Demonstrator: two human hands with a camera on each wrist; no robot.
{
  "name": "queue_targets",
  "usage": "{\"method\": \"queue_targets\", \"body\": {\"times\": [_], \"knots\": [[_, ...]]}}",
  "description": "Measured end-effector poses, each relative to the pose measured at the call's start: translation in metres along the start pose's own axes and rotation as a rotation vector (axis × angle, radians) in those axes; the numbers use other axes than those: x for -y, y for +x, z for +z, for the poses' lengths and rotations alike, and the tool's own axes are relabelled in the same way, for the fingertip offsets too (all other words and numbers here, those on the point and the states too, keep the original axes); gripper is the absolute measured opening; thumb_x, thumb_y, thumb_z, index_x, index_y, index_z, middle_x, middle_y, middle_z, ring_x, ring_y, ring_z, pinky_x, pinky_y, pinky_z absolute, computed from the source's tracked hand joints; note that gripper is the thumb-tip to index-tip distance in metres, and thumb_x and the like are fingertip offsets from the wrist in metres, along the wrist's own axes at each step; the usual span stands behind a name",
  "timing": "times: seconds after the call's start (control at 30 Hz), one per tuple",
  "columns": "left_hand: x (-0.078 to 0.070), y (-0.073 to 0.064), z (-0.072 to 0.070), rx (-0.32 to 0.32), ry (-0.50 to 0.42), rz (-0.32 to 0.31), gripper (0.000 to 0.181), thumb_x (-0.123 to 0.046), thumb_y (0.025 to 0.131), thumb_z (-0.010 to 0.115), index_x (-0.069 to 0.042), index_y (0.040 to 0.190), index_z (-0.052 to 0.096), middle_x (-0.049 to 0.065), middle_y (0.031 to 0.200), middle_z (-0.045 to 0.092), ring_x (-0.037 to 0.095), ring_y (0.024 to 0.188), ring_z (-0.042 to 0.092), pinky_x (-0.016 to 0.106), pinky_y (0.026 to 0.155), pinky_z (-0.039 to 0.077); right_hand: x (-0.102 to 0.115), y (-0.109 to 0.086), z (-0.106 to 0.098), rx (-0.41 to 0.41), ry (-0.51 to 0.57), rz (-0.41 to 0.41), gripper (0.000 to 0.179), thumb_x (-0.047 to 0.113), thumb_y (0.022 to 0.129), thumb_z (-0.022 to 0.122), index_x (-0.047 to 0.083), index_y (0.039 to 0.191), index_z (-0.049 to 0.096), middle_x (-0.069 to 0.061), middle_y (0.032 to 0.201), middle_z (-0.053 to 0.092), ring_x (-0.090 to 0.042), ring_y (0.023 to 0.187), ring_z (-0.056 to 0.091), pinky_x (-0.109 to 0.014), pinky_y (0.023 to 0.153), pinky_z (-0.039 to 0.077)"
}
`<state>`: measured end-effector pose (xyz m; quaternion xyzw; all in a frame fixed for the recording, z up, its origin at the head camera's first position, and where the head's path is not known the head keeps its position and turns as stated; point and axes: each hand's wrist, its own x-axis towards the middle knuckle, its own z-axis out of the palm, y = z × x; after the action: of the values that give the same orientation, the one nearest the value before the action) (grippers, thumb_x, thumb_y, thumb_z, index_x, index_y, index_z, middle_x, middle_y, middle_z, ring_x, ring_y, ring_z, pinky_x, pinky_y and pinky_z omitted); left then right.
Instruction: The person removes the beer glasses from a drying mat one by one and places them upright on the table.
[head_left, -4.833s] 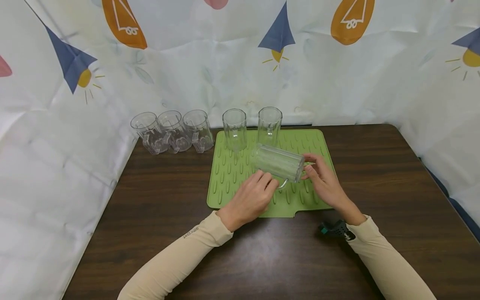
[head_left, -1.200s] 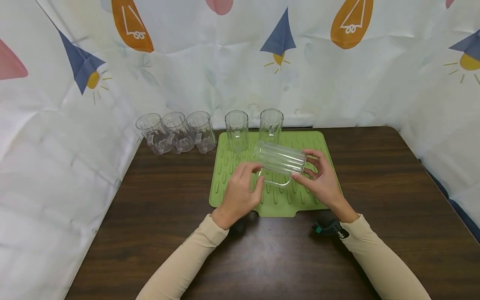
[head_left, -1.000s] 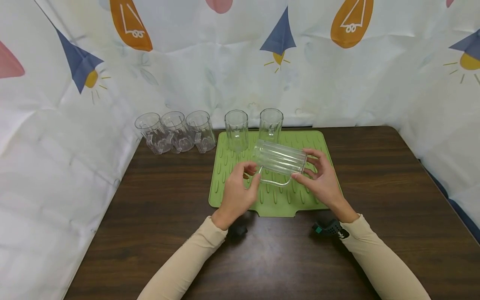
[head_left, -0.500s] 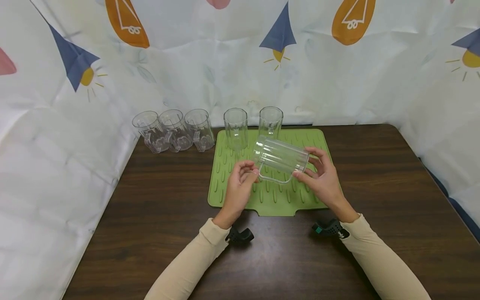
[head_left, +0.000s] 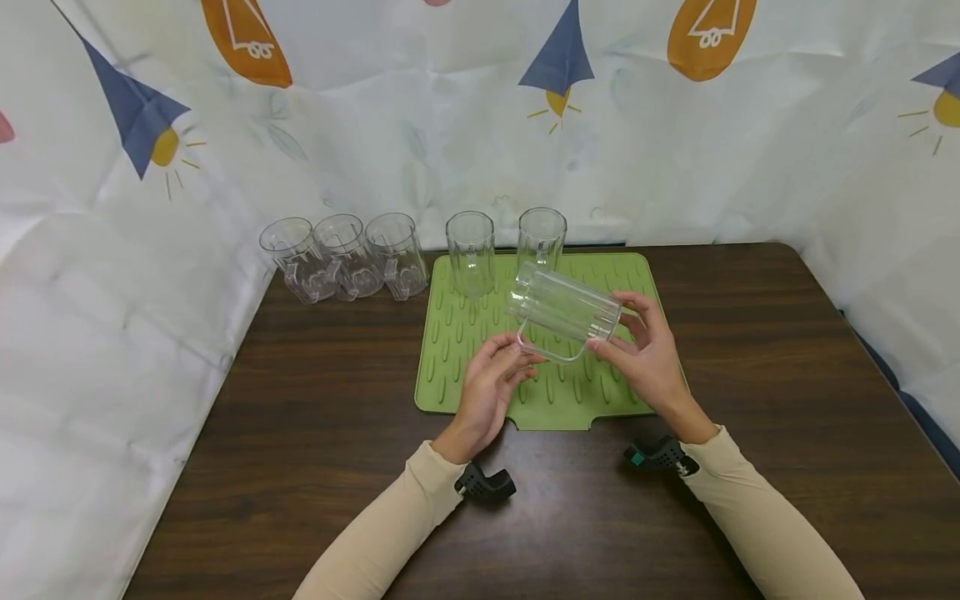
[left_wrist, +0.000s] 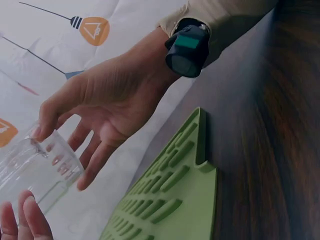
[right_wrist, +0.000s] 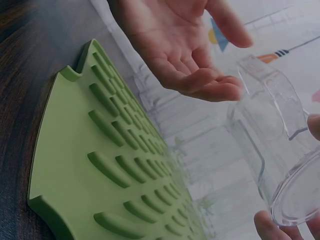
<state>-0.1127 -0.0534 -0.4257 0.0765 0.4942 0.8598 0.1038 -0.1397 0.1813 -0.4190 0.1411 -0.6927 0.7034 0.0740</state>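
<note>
Mug, clear and tilted, is just right of centre in the head view, held up over the green mat on the dark desk. Its long axis slopes from upper left to lower right, with the handle on the underside, toward the lower edge of the frame. The right hand is the nearer one, pinching the lower-right end between thumb and fingers. The left hand, palm turned partly up and fingers loosely extended, sits below the far end, by the handle's left corner. Above, two upright mugs stand toward the mat's back edge, and three more mugs stand at upper left.

From the left wrist, the mug enters at the left edge, between the right hand reaching down from the top and the left fingertips at lower left. The mat fills the lower middle.

From the right wrist, the mug is at the right, well off the mat, its near end gripped at the lower right. The left hand at the top is spread, thumb apart from the fingers, beside the handle; whether they touch, I cannot tell.
</note>
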Motion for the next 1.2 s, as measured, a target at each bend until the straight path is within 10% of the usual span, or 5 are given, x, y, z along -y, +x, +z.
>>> {"method": "queue_targets", "body": {"times": [0.33, 1.2], "knots": [[0.013, -0.001, 0.003, 0.006, -0.242, 0.010, 0.017, -0.004, 0.105, 0.054, -0.010, 0.121, 0.054, -0.001, 0.115, 0.069, 0.012, 0.110, 0.071, 0.024, 0.099, 0.059, -0.003, 0.000, 0.001, -0.008, -0.006, 0.005, 0.066, -0.013, 0.088, 0.071, 0.010, 0.144, 0.043, 0.002, 0.144, 0.043, -0.015, 0.127, 0.055, -0.019, 0.089, 0.062], [0.017, -0.006, 0.007, -0.050, -0.372, 0.013, 0.016, -0.002, 0.106, 0.050, -0.017, 0.106, 0.058, -0.005, 0.109, 0.066, 0.012, 0.109, 0.072, 0.028, 0.105, 0.058, -0.008, -0.004, 0.015, -0.004, 0.029, -0.026, 0.075, -0.020, 0.082, 0.072, -0.005, 0.145, 0.035, 0.002, 0.144, 0.043, -0.015, 0.125, 0.056, -0.021, 0.089, 0.063]]}}
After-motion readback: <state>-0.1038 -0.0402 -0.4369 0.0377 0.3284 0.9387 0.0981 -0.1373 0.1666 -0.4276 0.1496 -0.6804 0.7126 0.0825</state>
